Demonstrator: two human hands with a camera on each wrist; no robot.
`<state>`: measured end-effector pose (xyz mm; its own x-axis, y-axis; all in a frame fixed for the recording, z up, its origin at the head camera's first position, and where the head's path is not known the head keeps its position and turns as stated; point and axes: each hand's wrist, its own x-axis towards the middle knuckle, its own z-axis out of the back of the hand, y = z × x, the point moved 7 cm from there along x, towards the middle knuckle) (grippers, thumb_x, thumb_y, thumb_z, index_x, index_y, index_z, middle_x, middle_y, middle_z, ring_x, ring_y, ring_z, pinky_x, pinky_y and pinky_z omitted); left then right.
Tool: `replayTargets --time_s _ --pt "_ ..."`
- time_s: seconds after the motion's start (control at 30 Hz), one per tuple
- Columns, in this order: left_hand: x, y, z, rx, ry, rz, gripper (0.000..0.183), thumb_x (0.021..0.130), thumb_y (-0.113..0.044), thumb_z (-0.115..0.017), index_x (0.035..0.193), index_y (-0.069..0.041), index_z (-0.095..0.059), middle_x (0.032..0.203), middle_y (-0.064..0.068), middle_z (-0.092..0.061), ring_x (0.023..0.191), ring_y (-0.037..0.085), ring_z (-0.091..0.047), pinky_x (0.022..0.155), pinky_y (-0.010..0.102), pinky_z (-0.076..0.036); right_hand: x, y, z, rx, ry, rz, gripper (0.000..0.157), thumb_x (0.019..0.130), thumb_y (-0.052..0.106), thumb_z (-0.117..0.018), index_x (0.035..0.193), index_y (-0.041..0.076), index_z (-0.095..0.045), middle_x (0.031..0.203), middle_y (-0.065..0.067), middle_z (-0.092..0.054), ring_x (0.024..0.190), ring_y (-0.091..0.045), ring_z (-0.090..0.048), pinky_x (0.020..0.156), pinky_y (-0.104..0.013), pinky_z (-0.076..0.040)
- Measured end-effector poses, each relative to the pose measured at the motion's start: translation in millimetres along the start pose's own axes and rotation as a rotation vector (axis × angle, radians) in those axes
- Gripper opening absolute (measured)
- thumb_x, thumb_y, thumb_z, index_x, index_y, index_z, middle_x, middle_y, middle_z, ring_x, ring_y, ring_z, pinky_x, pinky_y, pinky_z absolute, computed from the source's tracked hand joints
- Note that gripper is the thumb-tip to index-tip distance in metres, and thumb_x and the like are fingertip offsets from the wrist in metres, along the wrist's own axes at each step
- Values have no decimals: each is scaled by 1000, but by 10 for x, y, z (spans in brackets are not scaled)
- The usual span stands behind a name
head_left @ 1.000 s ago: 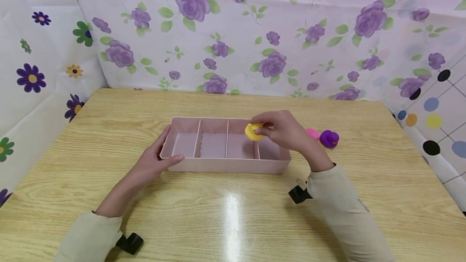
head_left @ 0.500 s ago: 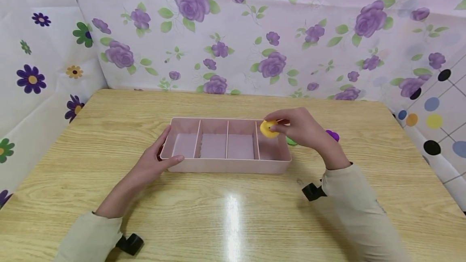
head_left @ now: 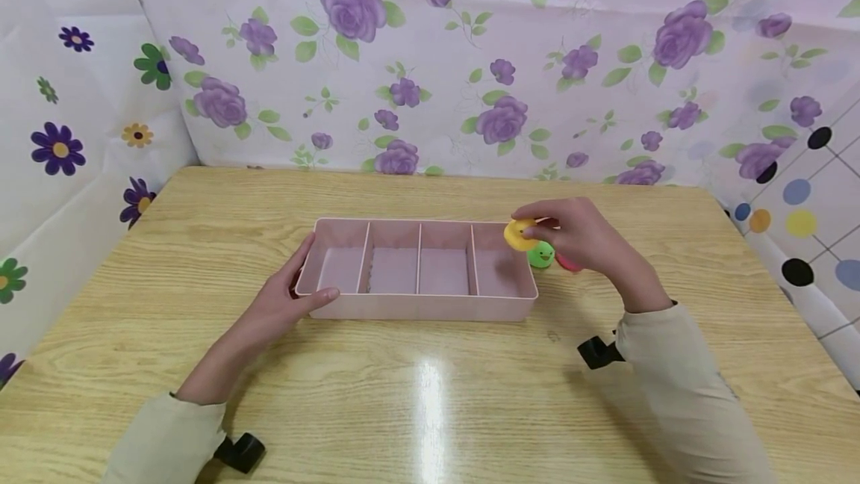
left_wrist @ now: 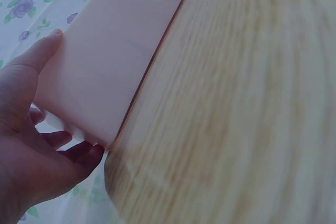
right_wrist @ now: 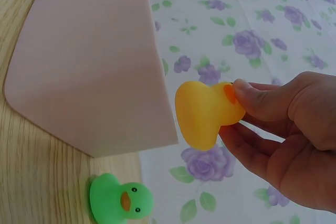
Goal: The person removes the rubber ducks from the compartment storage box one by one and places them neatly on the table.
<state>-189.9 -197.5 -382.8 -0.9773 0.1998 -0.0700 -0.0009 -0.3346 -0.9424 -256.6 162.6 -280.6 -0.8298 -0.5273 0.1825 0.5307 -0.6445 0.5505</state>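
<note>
A pink divided box (head_left: pixel 416 308) lies lengthwise across the table, its several compartments holding nothing visible. My left hand (head_left: pixel 281 299) grips the box's left end, thumb against the front wall and fingers around the end. Between thumb and fingers my right hand (head_left: pixel 583 239) pinches a yellow rubber duck (head_left: pixel 519 235) just above the box's right rim. In the right wrist view the yellow duck is tipped, its orange beak by my thumb. A green rubber duck (head_left: pixel 541 255) stands on the table just beyond the box's right end.
A pinkish-red object (head_left: pixel 568 264) shows partly behind my right hand. The wooden table (head_left: pixel 336 387) reaches back to a flowered cloth wall (head_left: pixel 430 73). A dotted panel (head_left: pixel 813 230) rises on the right.
My right hand has carried the yellow duck rightward, from over the inner divider to the right rim. The green duck has come into view; the purple one is now hidden. The left hand stays put.
</note>
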Motion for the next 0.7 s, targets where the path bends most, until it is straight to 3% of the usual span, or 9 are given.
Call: replayTargets --time_s 0.5,0.7 --pt "-19 3 13 19 -5 14 94 96 -20 -68 162 -23 -1 153 30 -31 129 38 -45 86 16 -45 -100 -275 153 -37 -5 -84 26 92 -1 -69 117 -7 -70 118 -25 -68 104 -40 -67 89 -51 -54" --pt "-15 5 11 18 -5 11 94 96 -20 -68 162 -22 -1 153 30 -31 130 38 -44 87 16 -45 -153 -446 207 -50 2 -162 27 91 -1 -70 118 -6 -71 117 -25 -68 105 -40 -67 88 -50 -54"
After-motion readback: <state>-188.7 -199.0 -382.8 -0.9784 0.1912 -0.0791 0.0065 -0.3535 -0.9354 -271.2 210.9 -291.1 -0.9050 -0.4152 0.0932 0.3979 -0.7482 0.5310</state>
